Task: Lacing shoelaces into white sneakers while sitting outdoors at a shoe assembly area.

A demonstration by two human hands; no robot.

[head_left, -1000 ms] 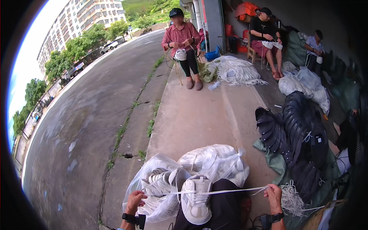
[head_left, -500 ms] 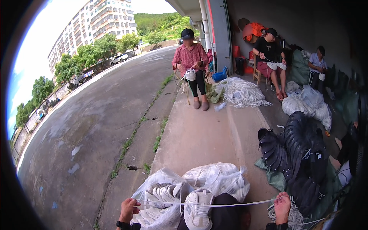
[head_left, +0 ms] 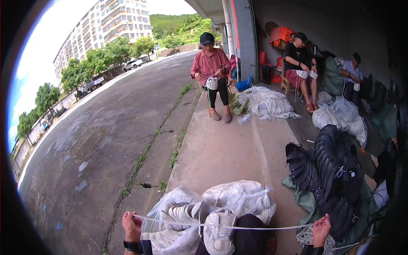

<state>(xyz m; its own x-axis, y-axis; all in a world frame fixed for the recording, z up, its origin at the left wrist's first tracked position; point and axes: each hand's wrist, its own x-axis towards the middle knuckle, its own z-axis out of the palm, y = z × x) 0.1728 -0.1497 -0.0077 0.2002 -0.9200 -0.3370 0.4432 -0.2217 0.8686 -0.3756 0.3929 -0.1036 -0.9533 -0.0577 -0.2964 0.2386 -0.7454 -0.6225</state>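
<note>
Fingers of both my hands pinch one white shoelace (head_left: 255,227), pulled taut across one white sneaker (head_left: 219,231) resting on my lap. My left hand (head_left: 131,225) holds its end out wide, my right hand (head_left: 321,229) likewise (arms spread apart). Two clear bags of white shoes (head_left: 238,197) sit just beyond on the pavement (head_left: 221,148); one black shoe pile (head_left: 327,170) lies rightward.

Both hands' wrists and the white shoe's (head_left: 219,233) heel beyond the lower edge, lace ends hidden in fists.
</note>
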